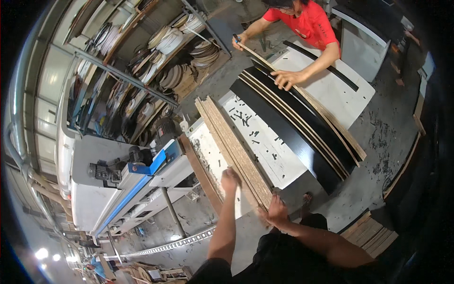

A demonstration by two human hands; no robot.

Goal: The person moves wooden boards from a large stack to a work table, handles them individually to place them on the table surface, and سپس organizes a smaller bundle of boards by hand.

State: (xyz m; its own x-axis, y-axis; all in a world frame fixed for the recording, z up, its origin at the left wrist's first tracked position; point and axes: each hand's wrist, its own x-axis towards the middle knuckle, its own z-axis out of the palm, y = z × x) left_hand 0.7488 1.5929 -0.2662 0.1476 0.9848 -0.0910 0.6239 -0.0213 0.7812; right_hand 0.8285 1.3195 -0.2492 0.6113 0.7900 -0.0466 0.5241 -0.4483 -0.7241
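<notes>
Several long particle-board strips [235,151] stand side by side on edge on a white table, their raw brown edges facing up. My left hand [230,180] is at the left side of this bundle, partway along; motion blurs its fingers, and whether they grip is unclear. My right hand [277,211] is closed around the near end of the strips, with the thumb at the right side. Just right of the bundle, dark scraps [243,118] lie scattered on the white tabletop [283,168].
Across the table a person in a red shirt [312,28] handles a long thin strip [257,54] with both hands. Black-faced boards [279,125] lie between us. At left stands a machine with a blue rail [125,201]; shelves behind hold coiled edging [170,41]. Stacked boards [371,234] sit lower right.
</notes>
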